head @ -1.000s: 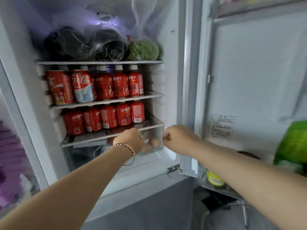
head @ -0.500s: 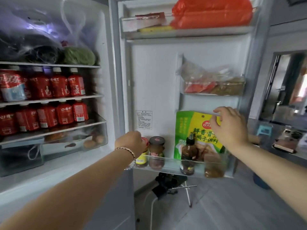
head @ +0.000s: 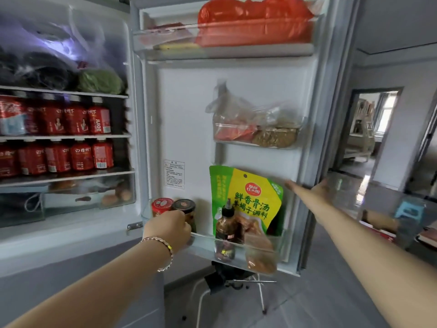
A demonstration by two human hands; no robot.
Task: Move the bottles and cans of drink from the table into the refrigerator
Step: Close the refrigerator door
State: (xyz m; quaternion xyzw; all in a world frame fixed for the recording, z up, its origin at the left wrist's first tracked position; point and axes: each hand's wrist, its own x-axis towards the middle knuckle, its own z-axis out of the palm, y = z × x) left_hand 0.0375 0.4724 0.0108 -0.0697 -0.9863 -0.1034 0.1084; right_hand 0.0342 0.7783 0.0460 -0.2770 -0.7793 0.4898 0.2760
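Both hands have been brought from the crisper drawer (head: 89, 200) to the open door (head: 189, 114). The left hand (head: 169, 229) is curled at the lower door bin (head: 238, 243); what it grips cannot be told. The right hand (head: 318, 191) is spread on the door's outer edge. The bottles (head: 75, 119) and cans (head: 11, 117) are shelved at left, so closing is judged next. Only the left forearm is seen across the door's swing.

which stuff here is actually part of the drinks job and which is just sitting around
Part of the job: red juice bottles on two shelves; cola can at far left; open refrigerator door.

Just sitting around: seasoning packet; two jars; dark sauce bottle; red bag; eggs.
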